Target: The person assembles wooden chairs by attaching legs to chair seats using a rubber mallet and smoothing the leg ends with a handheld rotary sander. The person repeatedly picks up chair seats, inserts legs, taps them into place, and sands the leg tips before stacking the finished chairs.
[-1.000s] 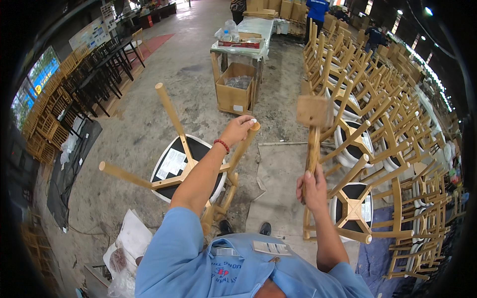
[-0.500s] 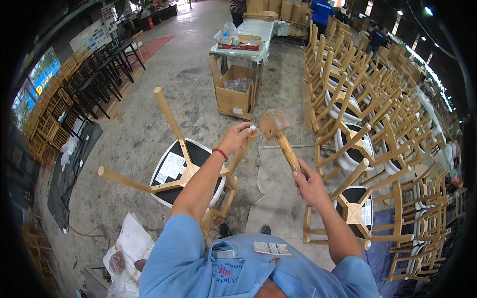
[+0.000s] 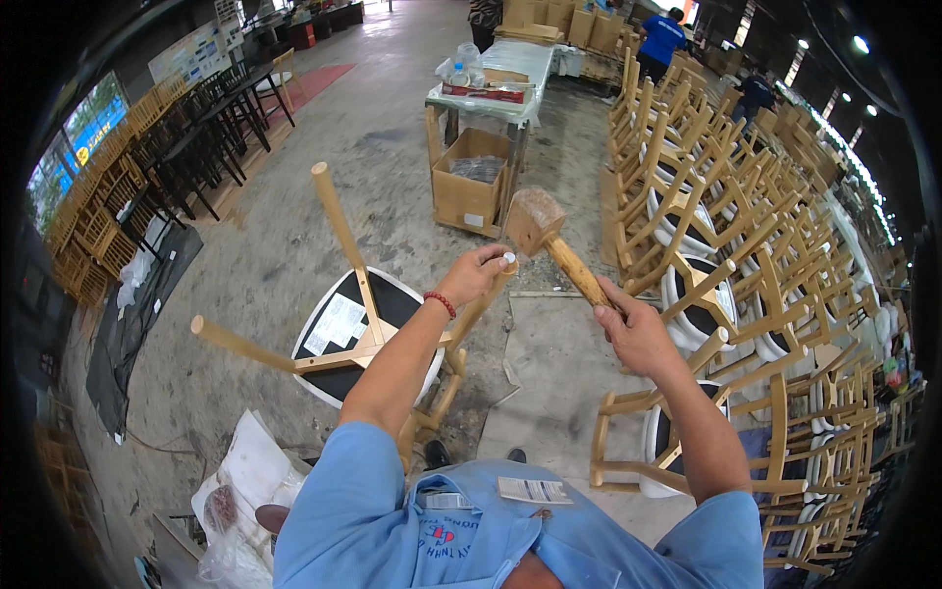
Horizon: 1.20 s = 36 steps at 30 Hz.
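Floor (image 3: 255,265): stained concrete, spread out below you; table (image 3: 530,61) farther off, cardboard box (image 3: 471,201) under its top.
Chair (image 3: 373,319): upside down on the floor, ahead and left of you, legs up, black underside with white rim; your left forearm crosses over it.
Chair leg (image 3: 484,304): the right-hand one, rising under your left hand (image 3: 478,274), its end at your fingertips.
White piece (image 3: 509,257): small, at the leg's end, right at the tips of your left hand.
Left hand: fingers pinched on the white piece; red bracelet on the wrist.
Right hand (image 3: 628,329): wrapped around the handle of the wooden mallet (image 3: 559,248).
Mallet head: tilted, near the white piece, just beyond your left fingertips.
Chair rows (image 3: 699,306): upturned, to your right.
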### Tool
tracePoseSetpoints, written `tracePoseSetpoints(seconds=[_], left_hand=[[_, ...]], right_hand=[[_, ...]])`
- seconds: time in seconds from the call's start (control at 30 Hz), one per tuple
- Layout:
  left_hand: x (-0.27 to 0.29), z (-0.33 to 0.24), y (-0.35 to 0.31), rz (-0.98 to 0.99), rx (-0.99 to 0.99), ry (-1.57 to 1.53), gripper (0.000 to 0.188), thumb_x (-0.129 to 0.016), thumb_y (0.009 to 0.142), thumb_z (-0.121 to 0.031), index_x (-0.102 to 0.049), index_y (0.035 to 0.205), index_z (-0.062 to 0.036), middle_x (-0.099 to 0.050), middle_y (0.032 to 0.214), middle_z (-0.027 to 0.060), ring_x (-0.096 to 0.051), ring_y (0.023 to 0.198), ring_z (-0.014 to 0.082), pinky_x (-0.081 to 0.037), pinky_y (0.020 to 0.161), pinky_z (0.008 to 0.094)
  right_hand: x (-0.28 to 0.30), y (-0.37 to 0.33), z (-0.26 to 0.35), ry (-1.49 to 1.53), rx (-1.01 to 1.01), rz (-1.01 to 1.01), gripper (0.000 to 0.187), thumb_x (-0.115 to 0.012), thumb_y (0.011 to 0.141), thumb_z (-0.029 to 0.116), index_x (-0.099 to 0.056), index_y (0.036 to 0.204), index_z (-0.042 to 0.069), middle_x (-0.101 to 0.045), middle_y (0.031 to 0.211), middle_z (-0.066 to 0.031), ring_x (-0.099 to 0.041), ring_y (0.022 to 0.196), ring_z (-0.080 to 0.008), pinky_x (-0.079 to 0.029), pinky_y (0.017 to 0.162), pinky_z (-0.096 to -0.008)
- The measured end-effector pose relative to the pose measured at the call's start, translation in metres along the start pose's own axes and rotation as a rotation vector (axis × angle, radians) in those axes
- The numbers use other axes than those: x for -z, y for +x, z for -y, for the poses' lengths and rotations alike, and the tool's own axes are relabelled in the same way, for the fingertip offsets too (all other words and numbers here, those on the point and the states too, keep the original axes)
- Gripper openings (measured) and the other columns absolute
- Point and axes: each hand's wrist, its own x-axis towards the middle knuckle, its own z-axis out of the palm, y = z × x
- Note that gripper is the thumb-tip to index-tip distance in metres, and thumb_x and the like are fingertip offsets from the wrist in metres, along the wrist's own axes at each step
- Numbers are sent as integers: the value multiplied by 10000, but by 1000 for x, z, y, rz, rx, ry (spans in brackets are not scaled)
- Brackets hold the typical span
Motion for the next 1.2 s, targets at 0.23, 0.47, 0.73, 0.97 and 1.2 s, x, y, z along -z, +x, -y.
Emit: tracePoseSetpoints(seconds=[0.23, 0.47, 0.73, 0.97, 1.2], left_hand=[[-2, 11, -8, -209, -71, -87, 369, -596, 956, -239, -576, 1269, -44, -650, 938, 22, -507, 625, 78, -432, 557, 251], [-1, 8, -29, -194, 35, 800, 597, -714, 809, -423, -588, 1247, -38, -686, 935, 176, -650, 817, 319, -512, 730, 412], [-24, 13, -17, -178, 41, 934, 504, -735, 770, -411, -652, 1068, -13, -693, 930, 201, -662, 884, 374, -518, 794, 439], [-19, -5, -15, -215, 141, 926, 469, -731, 767, -381, -650, 1053, -18, -695, 930, 193, -665, 879, 361, -520, 795, 436], [-33, 0, -10, -326, 150, 842, 439, -737, 755, -358, -642, 1041, -40, -692, 921, 194, -661, 870, 367, -521, 783, 443]], right_hand=[[24, 5, -4, 147, -17, -31, 523, -590, 963, 291, -461, 1430, 93, -636, 763, -63, -611, 672, -154, -484, 630, -301], [73, -2, 57, 749, 585, -708, 357, -452, 1021, 359, -564, 1186, 63, -568, 691, -36, -455, 438, -82, -351, 383, -211], [29, 12, -86, 153, 45, -51, 476, -550, 983, 247, -470, 1418, 72, -550, 721, -1, -501, 558, -79, -403, 493, -219], [88, 0, -49, 443, 339, -420, 556, -543, 1002, 326, -383, 1479, 90, -510, 673, 26, -438, 518, -37, -352, 454, -195], [21, 61, -93, -272, 717, -443, 495, -555, 977, 220, -441, 1442, 93, -671, 860, -62, -565, 633, -117, -496, 638, -275]])
